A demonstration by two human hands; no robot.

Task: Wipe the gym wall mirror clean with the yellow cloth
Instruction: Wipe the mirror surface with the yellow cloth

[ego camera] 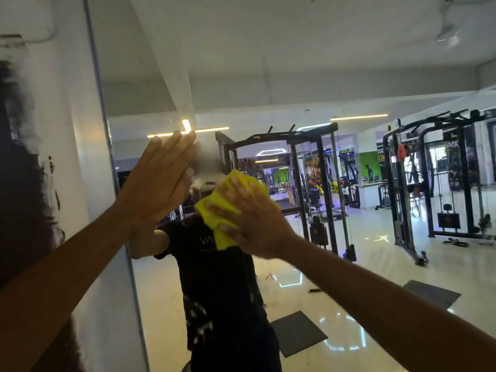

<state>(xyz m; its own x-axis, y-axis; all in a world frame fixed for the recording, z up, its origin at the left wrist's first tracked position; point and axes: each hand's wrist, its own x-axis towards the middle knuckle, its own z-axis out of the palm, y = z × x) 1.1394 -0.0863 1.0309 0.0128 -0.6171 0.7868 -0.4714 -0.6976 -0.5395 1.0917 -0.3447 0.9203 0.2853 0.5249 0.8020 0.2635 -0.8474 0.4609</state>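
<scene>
The gym wall mirror (308, 89) fills most of the view, reaching from its left edge near the wall to beyond the right side of the frame. My right hand (252, 224) presses the folded yellow cloth (222, 208) flat against the glass near the middle, fingers spread over it. My left hand (161, 178) rests flat on the mirror to the left of the cloth, fingers straight and pointing up. The mirror shows my own reflection in a black shirt behind both hands.
A white wall (61, 130) with a dark painted patch borders the mirror's left edge (107, 157). Reflected in the glass are black cable machines (316, 189), a shiny tiled floor and dark floor mats (298, 331).
</scene>
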